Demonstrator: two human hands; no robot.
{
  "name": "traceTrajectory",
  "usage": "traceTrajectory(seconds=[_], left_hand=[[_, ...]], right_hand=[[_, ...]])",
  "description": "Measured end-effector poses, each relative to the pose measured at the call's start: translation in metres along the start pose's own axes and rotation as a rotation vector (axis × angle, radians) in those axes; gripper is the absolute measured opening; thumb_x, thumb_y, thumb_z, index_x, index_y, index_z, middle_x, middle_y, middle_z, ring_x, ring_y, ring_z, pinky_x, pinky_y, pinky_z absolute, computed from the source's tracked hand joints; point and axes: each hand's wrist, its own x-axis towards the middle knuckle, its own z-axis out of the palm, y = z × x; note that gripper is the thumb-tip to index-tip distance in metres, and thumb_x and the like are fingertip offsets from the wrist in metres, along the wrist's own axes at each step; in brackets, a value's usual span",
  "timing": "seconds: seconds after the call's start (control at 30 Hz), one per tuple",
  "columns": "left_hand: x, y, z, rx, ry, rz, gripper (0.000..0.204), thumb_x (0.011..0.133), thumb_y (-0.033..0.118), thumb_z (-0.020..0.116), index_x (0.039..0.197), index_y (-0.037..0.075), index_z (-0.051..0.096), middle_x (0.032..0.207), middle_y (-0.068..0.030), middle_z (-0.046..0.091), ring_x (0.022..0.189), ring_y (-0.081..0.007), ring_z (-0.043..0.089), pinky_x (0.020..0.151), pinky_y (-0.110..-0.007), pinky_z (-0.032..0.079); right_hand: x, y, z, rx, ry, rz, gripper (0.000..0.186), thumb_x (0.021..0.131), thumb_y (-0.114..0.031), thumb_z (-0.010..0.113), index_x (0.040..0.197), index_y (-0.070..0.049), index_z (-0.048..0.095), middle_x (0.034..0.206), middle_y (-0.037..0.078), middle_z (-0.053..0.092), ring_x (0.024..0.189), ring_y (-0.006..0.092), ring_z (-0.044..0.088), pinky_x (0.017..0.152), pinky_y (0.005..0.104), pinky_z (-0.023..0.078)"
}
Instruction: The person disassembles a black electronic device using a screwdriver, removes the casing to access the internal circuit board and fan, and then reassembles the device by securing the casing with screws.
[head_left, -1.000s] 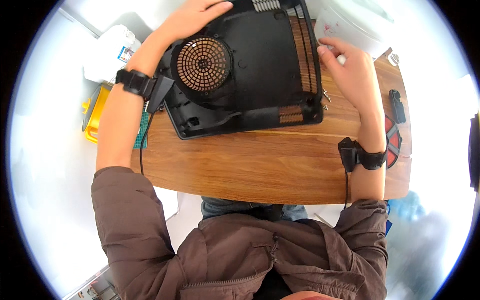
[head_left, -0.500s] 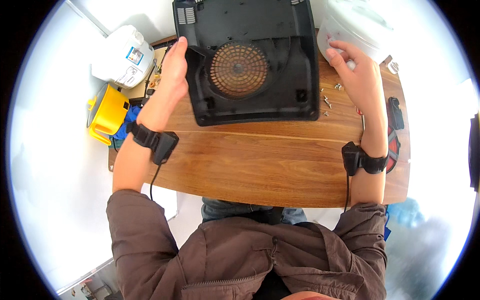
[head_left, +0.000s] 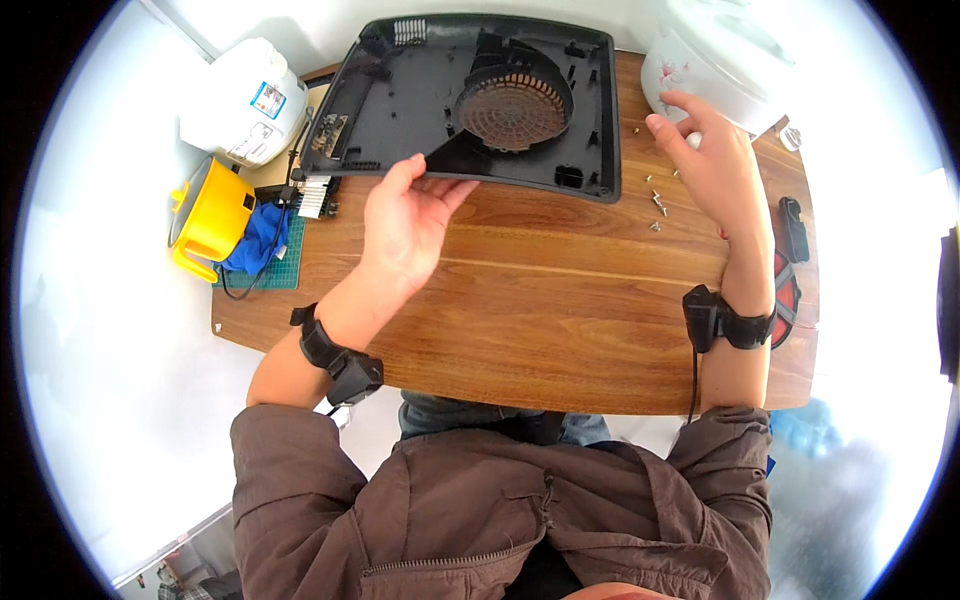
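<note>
A black plastic appliance cover [head_left: 400,115], with its ribbed inner side and round vent grille [head_left: 515,115] showing, is at the far middle of the table. My left hand [head_left: 408,225] is closed on its near edge, thumb on top and fingers partly beneath. The cover looks tilted; whether its far side touches the table I cannot tell. My right hand [head_left: 708,165] is by the white pot-shaped appliance [head_left: 700,65], thumb and forefinger apart, other fingers curled. A small white rounded piece [head_left: 692,140] shows among these fingers; the rest of it is hidden.
Loose screws [head_left: 657,203] lie on the wooden table [head_left: 520,300], left of my right forearm. A yellow pot [head_left: 215,215], blue cloth [head_left: 258,235], green mat [head_left: 285,270] and white jug [head_left: 245,105] stand at left. A black clip-like item [head_left: 792,228] sits near the right edge.
The cover has turned and tipped, now showing its inner side with the raised ring. My left hand moved from its left side to its near edge. My right hand shifted slightly.
</note>
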Motion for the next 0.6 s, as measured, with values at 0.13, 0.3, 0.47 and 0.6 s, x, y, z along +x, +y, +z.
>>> traceTrajectory(seconds=[0.13, 0.3, 0.47, 0.6], left_hand=[[-0.024, -0.010, 0.008, -0.058, -0.043, -0.076, 0.020, 0.104, 0.013, 0.052, 0.117, -0.002, 0.055, 0.127, -0.0172, 0.063, 0.122, -0.0302, 0.060, 0.118, -0.050, 0.046], [-0.043, -0.019, 0.004, -0.073, -0.116, -0.137, 0.030, 0.106, 0.017, 0.052, 0.128, -0.003, 0.055, 0.131, -0.0178, 0.063, 0.125, -0.0296, 0.059, 0.117, -0.048, 0.047], [-0.052, -0.036, -0.004, -0.087, -0.145, -0.208, 0.028, 0.107, 0.018, 0.053, 0.126, -0.003, 0.057, 0.129, -0.0163, 0.065, 0.122, -0.0266, 0.062, 0.116, -0.045, 0.047], [-0.055, -0.042, -0.009, -0.121, -0.105, -0.292, 0.028, 0.108, 0.017, 0.053, 0.126, -0.004, 0.057, 0.129, -0.0162, 0.065, 0.123, -0.0265, 0.061, 0.118, -0.045, 0.046]], right_hand=[[-0.003, -0.001, 0.009, -0.011, -0.054, -0.003, 0.056, 0.097, -0.041, 0.069, 0.136, -0.001, 0.062, 0.092, 0.020, 0.075, 0.088, 0.0341, 0.074, 0.080, 0.0414, 0.056], [-0.005, -0.004, 0.014, -0.074, -0.076, -0.048, 0.053, 0.095, -0.034, 0.070, 0.138, -0.004, 0.061, 0.089, 0.022, 0.074, 0.088, 0.0403, 0.073, 0.082, 0.0451, 0.056], [-0.004, 0.005, 0.016, -0.154, -0.139, -0.097, 0.048, 0.093, -0.023, 0.069, 0.137, -0.005, 0.061, 0.086, 0.025, 0.072, 0.090, 0.0442, 0.071, 0.083, 0.0493, 0.055], [-0.006, 0.006, 0.017, -0.173, -0.221, -0.082, 0.045, 0.094, -0.020, 0.067, 0.136, -0.004, 0.061, 0.084, 0.026, 0.072, 0.090, 0.0449, 0.070, 0.082, 0.0501, 0.054]])
